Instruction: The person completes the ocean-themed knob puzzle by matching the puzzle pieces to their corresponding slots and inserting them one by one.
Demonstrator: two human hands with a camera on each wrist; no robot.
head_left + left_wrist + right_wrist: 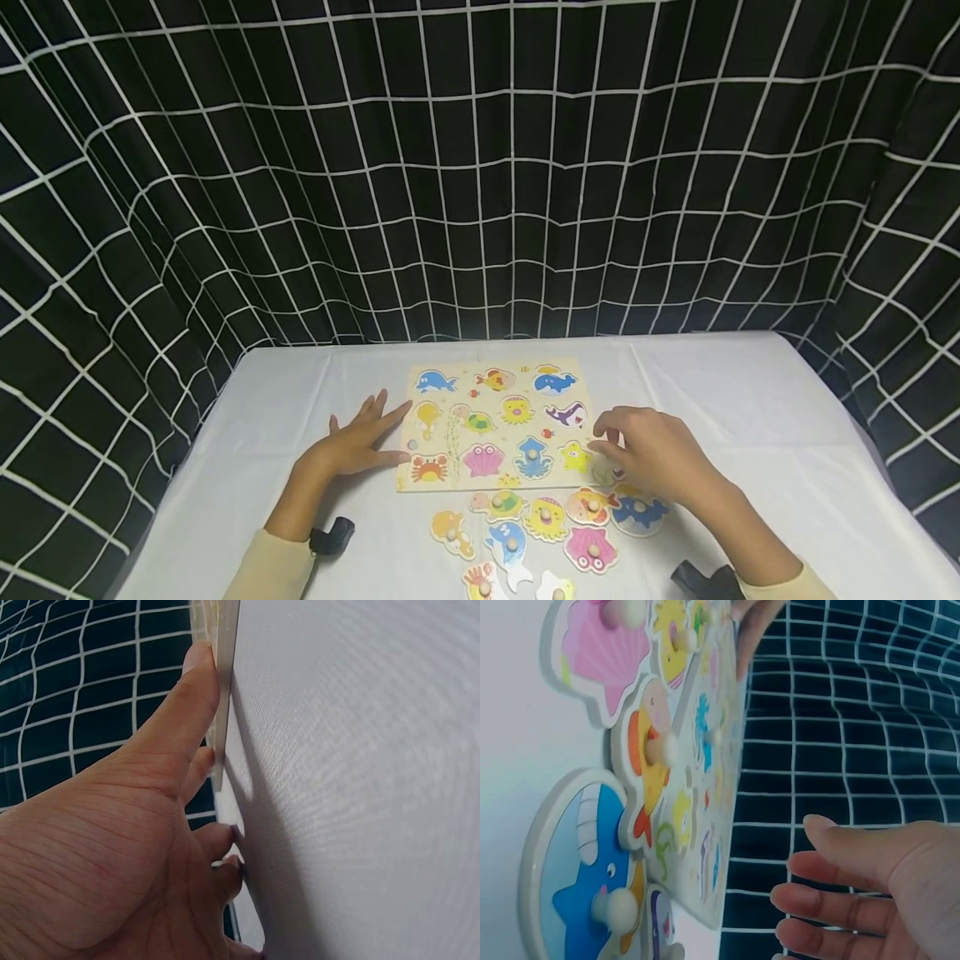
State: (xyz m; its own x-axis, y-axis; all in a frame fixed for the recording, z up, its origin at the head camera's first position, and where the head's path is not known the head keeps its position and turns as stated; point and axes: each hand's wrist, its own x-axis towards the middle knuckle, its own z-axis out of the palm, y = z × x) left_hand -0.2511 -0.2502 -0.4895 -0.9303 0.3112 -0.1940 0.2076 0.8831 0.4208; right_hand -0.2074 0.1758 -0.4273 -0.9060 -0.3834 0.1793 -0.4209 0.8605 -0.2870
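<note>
A pale wooden puzzle board (480, 484) with sea-animal pictures lies on the table. My left hand (348, 447) rests at its left side, thumb and a finger touching the edge; the left wrist view shows the thumb (191, 690) against the rim. A blue squid piece (533, 468) with a knob sits in its slot. My right hand (660, 450) hovers by the board's right edge, fingers loosely bent, holding nothing. Under it, partly hidden in the head view, lies a purple whale piece (660, 919). Nearest otherwise are the blue whale piece (639, 518) and fish piece (583, 510).
In front of the board lie several loose knobbed pieces: a turtle (510, 503), an octopus (545, 527), a pink shell (589, 557), a seahorse (447, 533), a dolphin (507, 533), a crab (480, 575) and a starfish (553, 583). A black gridded curtain (487, 192) surrounds the white-covered table (720, 392).
</note>
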